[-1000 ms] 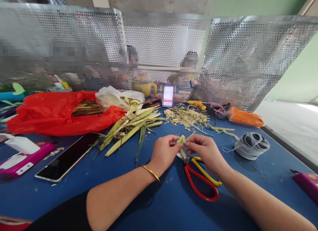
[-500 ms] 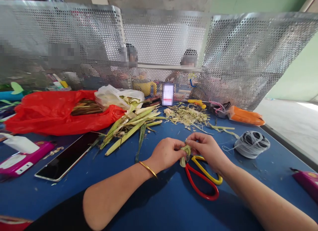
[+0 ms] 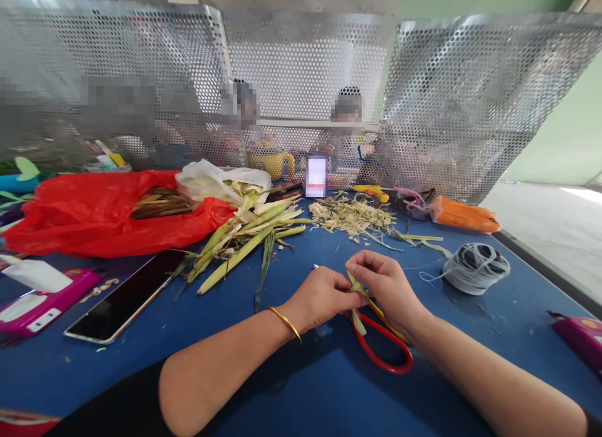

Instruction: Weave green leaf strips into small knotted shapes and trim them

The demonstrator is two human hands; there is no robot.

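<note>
A small folded strip of pale green corn husk [image 3: 359, 322] is pinched between the fingers of both my hands. My left hand [image 3: 318, 297] is closed on its lower part, and a tail hangs below those fingers. At its upper end, the thumb and forefinger of my right hand [image 3: 384, 285] are closed on the strip. Beneath my hands lie scissors [image 3: 384, 365] with one red and one yellow handle loop; a blade tip shows beyond my left knuckles, the rest being mostly covered. A bundle of corn husks [image 3: 242, 259] lies farther off, left of my hands.
Husk scraps [image 3: 356, 215] are piled on the blue table [image 3: 301, 399]. To the right are a grey string ball [image 3: 476, 269] and an orange packet [image 3: 464, 215]. Leftward lie a dark phone [image 3: 125, 297] and red bag [image 3: 94, 227]. A perforated metal screen [image 3: 310, 61] stands behind, people beyond it.
My fingers have shifted on the husk strip, and its tail now hangs lower and to the right. My left hand covers more of the scissors' middle. The view has moved slightly.
</note>
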